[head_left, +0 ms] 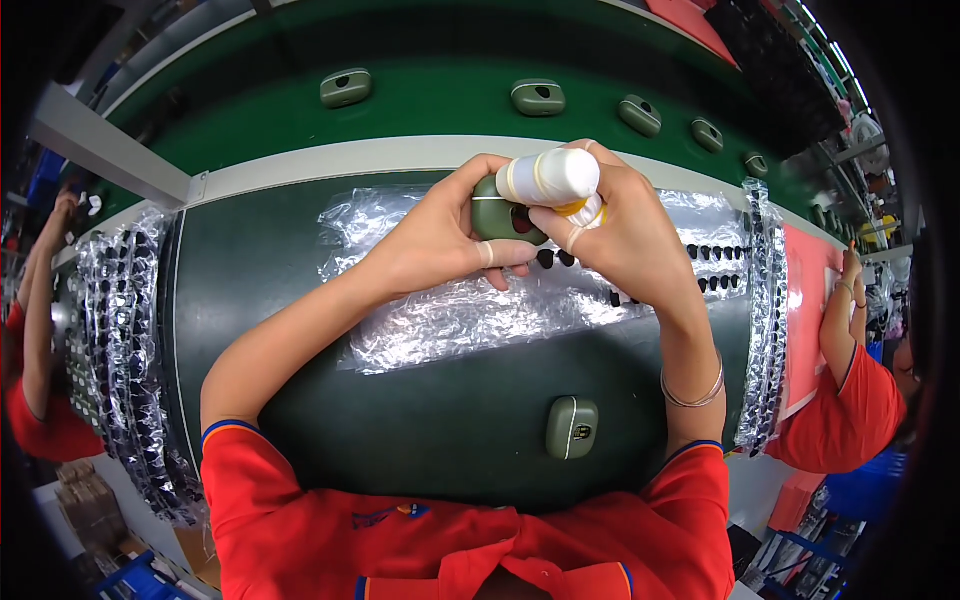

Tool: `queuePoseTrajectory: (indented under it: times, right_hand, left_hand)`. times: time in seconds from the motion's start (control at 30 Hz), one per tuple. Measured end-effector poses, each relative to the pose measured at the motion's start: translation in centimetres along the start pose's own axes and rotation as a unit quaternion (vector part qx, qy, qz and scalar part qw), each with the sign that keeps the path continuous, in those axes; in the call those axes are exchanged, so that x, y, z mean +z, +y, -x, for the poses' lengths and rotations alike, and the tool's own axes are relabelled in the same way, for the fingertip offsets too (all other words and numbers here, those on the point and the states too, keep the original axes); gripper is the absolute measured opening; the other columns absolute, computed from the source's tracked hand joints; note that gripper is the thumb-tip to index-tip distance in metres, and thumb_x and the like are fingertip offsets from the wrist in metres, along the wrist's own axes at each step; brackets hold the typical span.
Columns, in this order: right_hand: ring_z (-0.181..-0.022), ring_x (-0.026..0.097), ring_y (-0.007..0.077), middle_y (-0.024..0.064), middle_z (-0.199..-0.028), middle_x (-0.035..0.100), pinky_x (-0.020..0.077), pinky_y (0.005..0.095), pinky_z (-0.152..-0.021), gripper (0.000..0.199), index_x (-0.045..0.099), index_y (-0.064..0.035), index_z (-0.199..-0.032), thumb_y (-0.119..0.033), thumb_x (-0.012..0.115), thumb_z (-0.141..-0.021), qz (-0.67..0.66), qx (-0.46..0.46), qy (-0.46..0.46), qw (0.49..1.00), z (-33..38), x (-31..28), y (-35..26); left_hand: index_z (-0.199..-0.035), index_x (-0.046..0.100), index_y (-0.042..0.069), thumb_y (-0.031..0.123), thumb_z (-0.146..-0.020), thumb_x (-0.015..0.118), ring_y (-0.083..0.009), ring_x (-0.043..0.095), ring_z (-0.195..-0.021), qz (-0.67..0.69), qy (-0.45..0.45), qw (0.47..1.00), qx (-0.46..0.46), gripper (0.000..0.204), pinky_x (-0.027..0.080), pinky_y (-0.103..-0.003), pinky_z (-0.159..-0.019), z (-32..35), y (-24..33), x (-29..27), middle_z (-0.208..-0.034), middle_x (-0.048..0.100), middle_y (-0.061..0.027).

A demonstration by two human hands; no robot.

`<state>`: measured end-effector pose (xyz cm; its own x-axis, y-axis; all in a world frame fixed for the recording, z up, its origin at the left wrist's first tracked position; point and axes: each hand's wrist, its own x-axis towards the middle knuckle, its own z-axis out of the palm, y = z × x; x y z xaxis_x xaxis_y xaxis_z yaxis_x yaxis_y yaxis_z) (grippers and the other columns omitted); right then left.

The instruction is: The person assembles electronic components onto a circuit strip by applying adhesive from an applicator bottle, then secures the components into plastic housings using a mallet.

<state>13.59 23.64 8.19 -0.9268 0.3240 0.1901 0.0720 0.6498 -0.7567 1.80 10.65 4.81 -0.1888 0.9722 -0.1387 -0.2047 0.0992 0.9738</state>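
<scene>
My left hand (440, 235) grips an olive-green rounded case (487, 218) with a dark oval window, held above the table. A white, cylinder-shaped tool (550, 177) with tan and yellow bands, apparently cloth-wrapped, is in my right hand (625, 225). Its lower end meets or lies very close to the case; my fingers partly hide that spot. Pale finger cots cover both thumbs. Under my hands lie clear plastic sheets (430, 330) bearing rows of small black parts (710, 253). Nearer to me, a second green case (572, 428) rests on the dark table.
Beyond a pale rail (400, 153), several similar cases (538, 97) sit spaced along a green belt (440, 100). Plastic strips with black parts (125, 350) hang at the table's left edge, more (765, 330) at its right. Red-sleeved people (850, 400) work on both sides.
</scene>
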Motion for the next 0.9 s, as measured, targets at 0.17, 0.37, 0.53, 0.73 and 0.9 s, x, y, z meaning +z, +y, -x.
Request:
queuePoseTrajectory:
  times: [0.17, 0.37, 0.53, 0.73, 0.9]
  right_hand:
    - [-0.079, 0.058, 0.0295, 0.0146, -0.088, 0.057, 0.0455, 0.0352, -0.072, 0.035, 0.055, 0.0015, -0.098, -0.009, 0.068, -0.067, 0.035, 0.022, 0.014, 0.999, 0.1, 0.4, -0.1]
    - [-0.092, 0.056, 0.0155, 0.0074, -0.101, 0.057, 0.0456, 0.0258, -0.072, 0.035, 0.050, -0.0014, -0.104, -0.010, 0.066, -0.074, -0.070, -0.174, 0.091, 0.978, 0.3, 0.4, -0.9]
    - [-0.078, 0.060, 0.0136, 0.0043, -0.086, 0.063, 0.0460, 0.0261, -0.069, 0.030, 0.055, -0.0006, -0.098, -0.013, 0.068, -0.073, -0.052, -0.035, 0.006, 0.998, -0.2, -0.1, -0.9]
    - [-0.075, 0.060, 0.0134, 0.0049, -0.082, 0.064, 0.0476, 0.0259, -0.070, 0.030, 0.061, -0.0010, -0.096, -0.009, 0.071, -0.069, -0.037, -0.002, 0.053, 0.998, 0.2, -1.5, 0.0]
    - [-0.074, 0.063, 0.0252, 0.0156, -0.079, 0.064, 0.0484, 0.0313, -0.067, 0.030, 0.064, -0.0010, -0.088, -0.019, 0.072, -0.065, 0.083, 0.049, -0.058, 0.994, 0.6, 2.4, 2.4]
  left_hand:
    - [-0.111, 0.038, 0.004, 0.003, -0.076, 0.062, -0.0133, 0.057, -0.064, 0.025, 0.005, 0.999, 0.032, 0.041, 0.050, -0.024, -0.048, -0.3, -0.1, -0.4, -0.083, 0.054, -0.0076]
    - [-0.112, 0.039, 0.004, 0.001, -0.075, 0.061, -0.0115, 0.055, -0.059, 0.040, 0.013, 0.998, 0.051, 0.043, 0.049, -0.023, -0.046, -0.4, 0.7, -1.5, -0.077, 0.054, -0.0065]
    - [-0.114, 0.039, 0.004, 0.002, -0.075, 0.062, -0.0121, 0.056, -0.057, 0.064, 0.002, 0.998, 0.015, 0.045, 0.049, -0.025, -0.047, -0.7, 0.2, -1.4, -0.074, 0.055, -0.0065]
    - [-0.116, 0.042, 0.005, 0.027, -0.074, 0.069, -0.0114, 0.057, -0.063, -0.224, 0.134, 0.964, 0.051, 0.054, 0.046, -0.024, -0.054, -3.7, 0.3, -5.0, -0.082, 0.059, -0.0071]
    - [-0.119, 0.039, 0.005, 0.047, -0.074, 0.060, -0.0354, 0.057, -0.091, -0.527, 0.301, 0.789, 0.095, 0.065, 0.044, -0.040, -0.080, -8.6, -1.7, -9.7, -0.095, 0.059, -0.0188]
